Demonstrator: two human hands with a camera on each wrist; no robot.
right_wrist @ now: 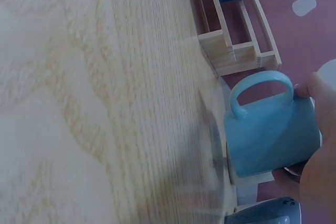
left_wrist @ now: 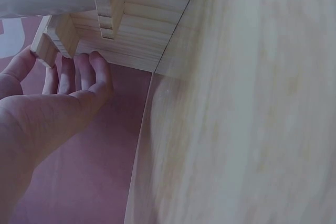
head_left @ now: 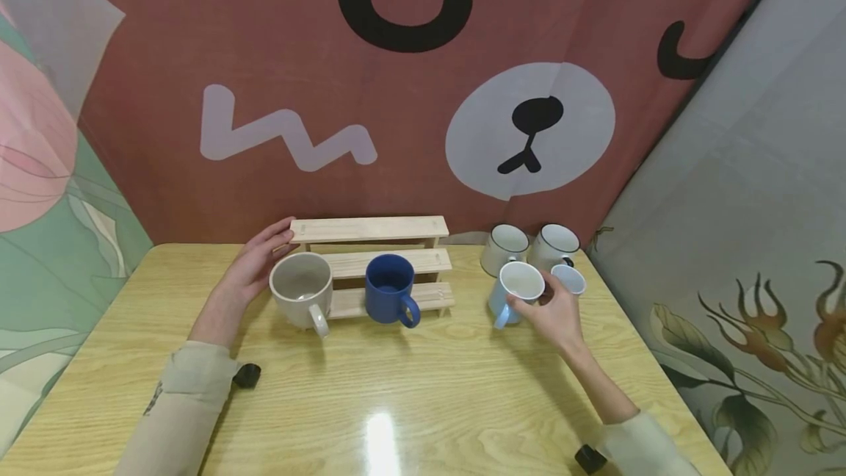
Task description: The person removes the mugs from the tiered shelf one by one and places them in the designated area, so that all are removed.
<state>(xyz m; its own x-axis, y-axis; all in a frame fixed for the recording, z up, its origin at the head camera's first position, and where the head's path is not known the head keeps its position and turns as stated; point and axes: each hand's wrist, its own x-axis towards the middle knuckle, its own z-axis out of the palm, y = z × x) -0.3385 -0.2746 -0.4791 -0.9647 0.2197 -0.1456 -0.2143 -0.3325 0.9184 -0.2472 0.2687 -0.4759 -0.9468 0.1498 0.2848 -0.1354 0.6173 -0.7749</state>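
Observation:
My left hand grips the left end of a three-step wooden rack. The left wrist view shows its thumb and fingers around the end of a plank. A large off-white mug stands at the rack's left, its handle toward me. Right of it on the rack is a dark blue mug. Over at the right my right hand holds a light blue mug near its rim, thumb in front. That mug is upright; its handle shows fully in the right wrist view.
Two white mugs with dark rims stand at the back right. A pale blue cup is partly behind my right hand. A printed curtain hangs along the back edge of the wooden table.

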